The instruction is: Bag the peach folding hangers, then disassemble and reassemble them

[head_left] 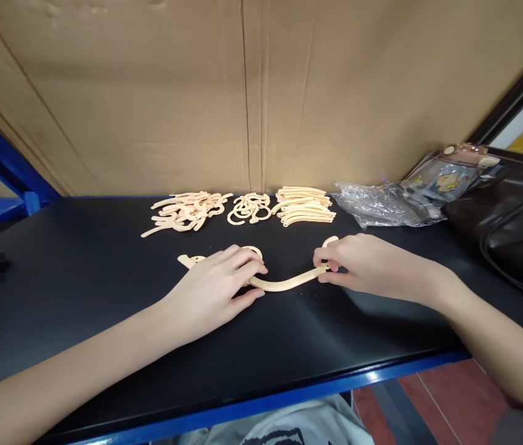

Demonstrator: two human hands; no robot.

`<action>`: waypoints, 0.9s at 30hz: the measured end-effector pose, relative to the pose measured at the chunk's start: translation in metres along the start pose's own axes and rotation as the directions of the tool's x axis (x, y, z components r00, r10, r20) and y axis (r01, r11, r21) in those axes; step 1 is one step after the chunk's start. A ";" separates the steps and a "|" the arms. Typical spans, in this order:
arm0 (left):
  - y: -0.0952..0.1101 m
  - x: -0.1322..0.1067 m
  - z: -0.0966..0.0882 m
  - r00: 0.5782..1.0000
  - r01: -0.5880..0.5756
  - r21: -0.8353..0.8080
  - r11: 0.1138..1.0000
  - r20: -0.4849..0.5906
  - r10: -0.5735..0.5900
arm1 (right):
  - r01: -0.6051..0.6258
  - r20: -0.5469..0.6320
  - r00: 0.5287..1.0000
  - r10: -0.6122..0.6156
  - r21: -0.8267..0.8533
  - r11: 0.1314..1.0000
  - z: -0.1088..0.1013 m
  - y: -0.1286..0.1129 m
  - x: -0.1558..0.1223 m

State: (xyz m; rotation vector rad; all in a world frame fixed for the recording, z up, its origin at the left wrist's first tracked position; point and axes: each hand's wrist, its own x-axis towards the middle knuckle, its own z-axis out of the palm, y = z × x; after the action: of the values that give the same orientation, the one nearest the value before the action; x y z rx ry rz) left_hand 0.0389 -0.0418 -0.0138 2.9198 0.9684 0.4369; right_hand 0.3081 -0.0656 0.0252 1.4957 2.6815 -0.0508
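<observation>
A curved beige plastic piece, looking like a folding hanger's arm (287, 285), spans the gap between my hands just above the black tabletop. My left hand (217, 284) is closed over its left end, thumb in front and fingers behind. Out from under that hand show a ring-shaped hook (255, 251) and a flat beige end (186, 261); how they join is hidden. At the other end my right hand (347, 262) pinches the arm's right tip, where a short rounded beige end (331, 241) sticks up behind the fingers.
Along the back lie three heaps: mixed curved beige pieces (187, 210), open hooks (250, 208) and stacked curved arms (305, 207). Clear plastic bags (386, 204) and a dark leather bag (512, 216) stand at right. Cardboard (196, 93) walls the back; a blue edge (261, 405) runs in front.
</observation>
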 end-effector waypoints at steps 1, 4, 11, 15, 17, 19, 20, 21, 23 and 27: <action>-0.001 0.000 0.000 0.999 0.033 0.018 0.999 0.007 -0.033 | 0.003 -0.008 1.000 -0.002 0.006 1.000 0.000 0.000 0.000; -0.002 0.001 0.000 0.993 0.114 0.035 0.993 0.025 -0.115 | 0.043 -0.023 0.999 -0.042 0.050 0.998 0.000 -0.001 0.001; -0.004 0.001 0.000 0.991 0.124 0.106 0.987 0.032 -0.128 | 0.156 -0.078 0.986 -0.145 0.149 0.977 0.003 -0.009 0.006; 0.001 -0.001 -0.001 0.996 0.086 0.185 0.979 -0.002 -0.087 | 0.215 -0.070 0.974 -0.213 0.012 0.977 0.007 -0.007 0.004; 0.003 -0.002 -0.002 0.999 0.035 0.243 0.969 -0.016 -0.032 | 0.203 -0.071 0.976 -0.206 -0.054 0.978 0.008 -0.004 0.002; 0.005 -0.003 -0.004 1.000 0.001 0.300 0.954 -0.017 0.004 | 0.176 -0.103 0.977 -0.185 -0.093 0.980 0.009 -0.001 0.002; 0.004 -0.003 -0.004 1.000 0.006 0.324 0.946 -0.020 0.000 | 0.157 -0.117 0.979 -0.169 -0.111 0.981 0.009 0.000 0.002; 0.003 -0.003 -0.005 0.999 0.023 0.342 0.940 -0.030 -0.014 | 0.135 -0.128 0.980 -0.151 -0.130 0.982 0.009 0.001 0.002; 0.000 -0.003 -0.005 0.997 0.073 0.349 0.934 -0.057 -0.057 | 0.092 -0.136 0.984 -0.117 -0.177 0.980 0.009 0.001 0.003; -0.010 -0.001 -0.004 0.994 0.105 0.287 0.952 -0.042 -0.098 | 0.033 -0.138 0.988 -0.073 -0.271 0.962 0.012 -0.001 0.008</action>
State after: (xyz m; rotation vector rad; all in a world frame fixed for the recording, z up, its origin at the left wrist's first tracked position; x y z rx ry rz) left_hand 0.0312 -0.0342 -0.0113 3.1031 1.2810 0.3576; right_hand 0.3038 -0.0606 0.0130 1.3935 2.7023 0.4191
